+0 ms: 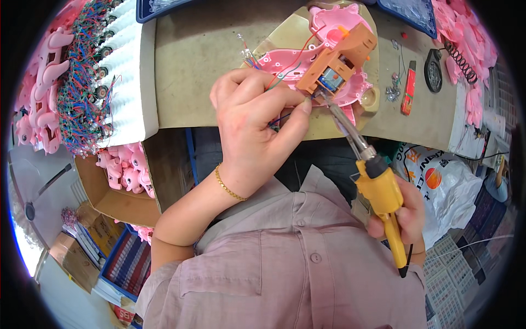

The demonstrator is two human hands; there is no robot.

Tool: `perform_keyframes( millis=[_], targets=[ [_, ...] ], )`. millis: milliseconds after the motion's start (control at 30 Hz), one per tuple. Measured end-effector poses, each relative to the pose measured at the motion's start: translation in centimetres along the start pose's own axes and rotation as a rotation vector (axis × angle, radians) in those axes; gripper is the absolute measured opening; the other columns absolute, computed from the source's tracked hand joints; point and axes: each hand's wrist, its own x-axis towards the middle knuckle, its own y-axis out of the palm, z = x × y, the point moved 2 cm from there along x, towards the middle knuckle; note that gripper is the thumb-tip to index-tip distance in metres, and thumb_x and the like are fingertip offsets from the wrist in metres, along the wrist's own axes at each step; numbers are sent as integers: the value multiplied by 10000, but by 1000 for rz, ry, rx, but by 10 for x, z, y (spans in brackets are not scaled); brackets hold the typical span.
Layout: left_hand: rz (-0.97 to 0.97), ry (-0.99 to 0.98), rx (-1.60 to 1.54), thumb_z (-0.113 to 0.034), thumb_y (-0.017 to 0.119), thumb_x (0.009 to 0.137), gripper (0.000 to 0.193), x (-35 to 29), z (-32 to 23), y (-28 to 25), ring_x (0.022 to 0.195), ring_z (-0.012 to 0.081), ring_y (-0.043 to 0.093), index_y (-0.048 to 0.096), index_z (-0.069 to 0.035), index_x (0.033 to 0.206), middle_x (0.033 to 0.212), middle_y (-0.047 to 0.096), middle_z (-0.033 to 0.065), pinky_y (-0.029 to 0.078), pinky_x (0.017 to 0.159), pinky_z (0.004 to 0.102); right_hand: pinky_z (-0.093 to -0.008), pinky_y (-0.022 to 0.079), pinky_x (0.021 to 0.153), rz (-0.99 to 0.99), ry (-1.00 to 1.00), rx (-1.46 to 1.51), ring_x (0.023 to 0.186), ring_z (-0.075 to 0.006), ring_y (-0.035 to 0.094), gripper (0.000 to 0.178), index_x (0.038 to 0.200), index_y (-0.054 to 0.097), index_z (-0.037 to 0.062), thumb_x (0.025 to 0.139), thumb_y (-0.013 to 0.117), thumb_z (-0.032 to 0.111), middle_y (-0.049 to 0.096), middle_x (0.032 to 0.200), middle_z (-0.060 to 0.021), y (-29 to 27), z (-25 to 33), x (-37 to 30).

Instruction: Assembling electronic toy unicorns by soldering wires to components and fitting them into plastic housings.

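Observation:
My right hand [411, 211] is closed around the handle of a yellow soldering gun [381, 189], whose long metal tip reaches up to the edge of an orange plastic gearbox [356, 46]. A small motor [331, 80] sits in the gearbox. Thumb and index finger of my left hand [252, 118] pinch a thin wire right beside the soldering tip; the wire's end is partly hidden. Red and green wires [292, 63] run past my fingers. Under the gearbox lies an open pink toy shell [290, 57], resting on a beige molded holder [279, 35].
On the left, a white foam tray [143, 71] bears a tangle of colored wires [82, 82]. Below it stands a cardboard box [118, 207] of pink toy parts. A red utility knife [409, 90], a black oval ring [433, 71] and small metal bits [392, 90] lie right.

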Motion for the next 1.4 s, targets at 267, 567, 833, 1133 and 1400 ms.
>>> perform_keyframes(
  millis=[267, 567, 833, 1133, 1400],
  targets=[
    [18, -21, 1, -140, 722, 681, 59, 0, 0, 0, 880, 220, 511, 674, -126, 712, 745, 559, -12, 336, 834, 364, -321, 516, 652, 2, 72, 43, 714, -273, 682, 548, 1243, 477, -115, 815, 551, 220, 691, 870, -165, -1, 4, 5],
    [22, -16, 0, -144, 723, 677, 62, 2, 0, -1, 879, 223, 510, 670, -123, 703, 744, 561, -13, 336, 834, 365, -321, 503, 600, -247, -640, -531, 664, -269, 664, 545, 1214, 503, -114, 770, 639, 173, 682, 825, -148, 6, 2, 12],
    [36, -38, 11, -146, 722, 683, 73, 3, -4, -1, 863, 223, 498, 659, -118, 705, 737, 557, -9, 333, 822, 365, -269, 485, 535, -137, 133, 250, 583, -191, 646, 580, 1210, 495, -146, 814, 550, 273, 660, 737, -133, -8, 7, -7],
    [-54, 261, 307, -60, 732, 688, 95, 6, -18, -12, 867, 240, 526, 665, -80, 753, 755, 576, 38, 374, 834, 353, -292, 482, 626, -266, 160, 266, 703, -207, 622, 680, 1286, 431, -94, 842, 569, 402, 625, 1000, -182, -13, 8, -10],
    [141, 16, 39, -70, 711, 777, 62, 25, -24, -23, 657, 149, 503, 658, -57, 805, 676, 583, 11, 366, 767, 300, -429, 470, 957, -578, -396, -239, 1114, -324, 575, 748, 1383, 325, 125, 847, 631, 548, 491, 1290, -253, -6, -13, -18]
  ],
)
